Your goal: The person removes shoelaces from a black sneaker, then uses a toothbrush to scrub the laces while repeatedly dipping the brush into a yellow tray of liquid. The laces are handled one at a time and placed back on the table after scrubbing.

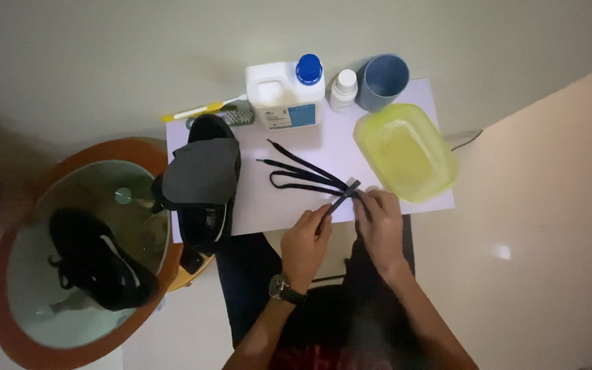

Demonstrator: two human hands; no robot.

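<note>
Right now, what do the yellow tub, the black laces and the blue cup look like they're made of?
Yellow tub: translucent plastic, slightly glossy; light glows through its walls. Black laces: flat woven fabric, matte; they lie limp and curl on the white surface. Blue cup: probably plastic, smooth and dull, though the dim light leaves this open.

Black laces [303, 175] lie bunched on the white worktop [392, 103], loose ends fanning away to the left, near ends gathered together at the front edge.
</note>
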